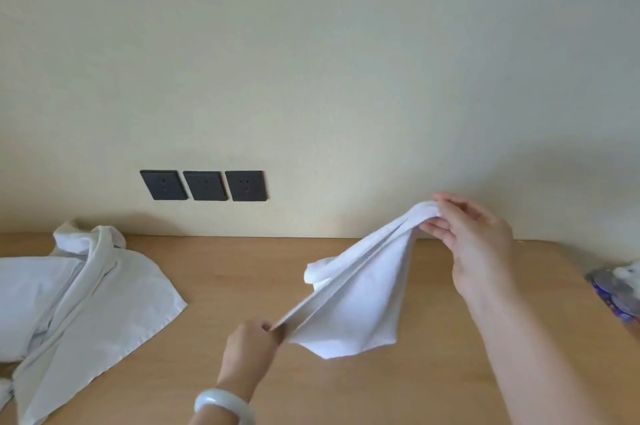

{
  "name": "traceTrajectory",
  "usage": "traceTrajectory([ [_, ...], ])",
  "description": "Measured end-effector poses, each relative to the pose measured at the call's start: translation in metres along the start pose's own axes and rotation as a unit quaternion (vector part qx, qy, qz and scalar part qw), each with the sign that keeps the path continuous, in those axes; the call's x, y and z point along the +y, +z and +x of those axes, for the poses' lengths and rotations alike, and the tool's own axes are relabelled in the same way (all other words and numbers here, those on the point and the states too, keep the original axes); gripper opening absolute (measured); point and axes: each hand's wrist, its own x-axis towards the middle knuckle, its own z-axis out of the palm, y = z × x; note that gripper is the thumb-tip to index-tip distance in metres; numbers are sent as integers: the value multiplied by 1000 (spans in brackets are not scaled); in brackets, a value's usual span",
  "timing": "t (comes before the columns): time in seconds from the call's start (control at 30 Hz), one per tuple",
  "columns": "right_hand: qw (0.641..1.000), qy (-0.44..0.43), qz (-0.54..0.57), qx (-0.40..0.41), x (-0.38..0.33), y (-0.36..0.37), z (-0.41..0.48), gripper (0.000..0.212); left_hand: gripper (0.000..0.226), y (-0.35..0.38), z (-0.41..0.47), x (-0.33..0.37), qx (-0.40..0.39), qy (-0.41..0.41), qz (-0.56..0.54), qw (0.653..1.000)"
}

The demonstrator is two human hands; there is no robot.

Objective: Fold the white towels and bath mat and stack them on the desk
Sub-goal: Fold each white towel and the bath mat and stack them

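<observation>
A small white towel (360,296) is stretched in the air above the wooden desk (242,279), its loose part hanging down to the desk top. My left hand (251,343), a pale bangle on its wrist, pinches the towel's near corner. My right hand (467,234) pinches the far end, raised near the wall. A heap of unfolded white towels (86,296) lies crumpled at the left side of the desk.
Three dark wall sockets (204,185) sit on the cream wall just above the desk's back edge. A purple and grey packet (616,293) lies at the desk's right edge. Bare wood shows between the heap and the held towel.
</observation>
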Motion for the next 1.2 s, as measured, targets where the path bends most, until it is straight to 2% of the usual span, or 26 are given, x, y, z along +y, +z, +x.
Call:
traceTrajectory([
  [0.07,1000,-5,-19,-6,-7,-13,17,6,22,-27,7,24,-31,-61,-186,980],
  [0.1,1000,-6,-25,-17,-8,-18,22,6,16,-43,8,40,-38,-61,-250,965],
  [0.17,998,-25,-37,-47,-16,-27,26,13,11,-73,5,74,-31,-13,-339,940],
  [0.23,995,-48,-44,-81,-28,-35,27,31,13,-100,-1,103,-15,55,-376,925],
  [0.3,990,-56,-61,-114,-42,-42,27,62,13,-119,-7,123,26,98,-327,940],
  [0.37,987,-39,-89,-130,-49,-47,25,76,15,-130,-11,131,64,125,-263,955],
  [0.4,986,-28,-101,-133,-51,-50,25,68,16,-134,-13,133,79,142,-244,956],
  [0.47,988,-12,-95,-125,-55,-54,23,29,16,-141,-14,136,98,168,-231,953],
  [0.5,988,-2,-102,-116,-55,-55,23,17,15,-144,-13,137,99,171,-238,951],
  [0.53,988,14,-110,-112,-54,-56,23,15,14,-146,-10,138,87,165,-248,951],
  [0.63,983,85,-115,-115,-40,-54,29,17,7,-144,2,138,14,106,-291,951],
  [0.77,981,131,-90,-112,-24,-44,43,19,14,-146,24,146,-39,63,-319,945],
  [0.97,991,52,-39,-119,-51,-34,48,20,11,-174,13,186,-22,187,-344,920],
  [1.0,990,41,-34,-132,-56,-36,40,25,11,-177,4,183,-21,205,-347,915],
  [1.07,986,37,-53,-152,-53,-47,21,48,11,-178,-11,163,-29,222,-336,915],
  [1.1,985,45,-58,-154,-44,-55,11,51,10,-174,-15,146,-34,218,-322,921],
  [1.2,985,96,-73,-126,20,-80,-12,27,10,-142,-12,73,-57,142,-268,951],
])
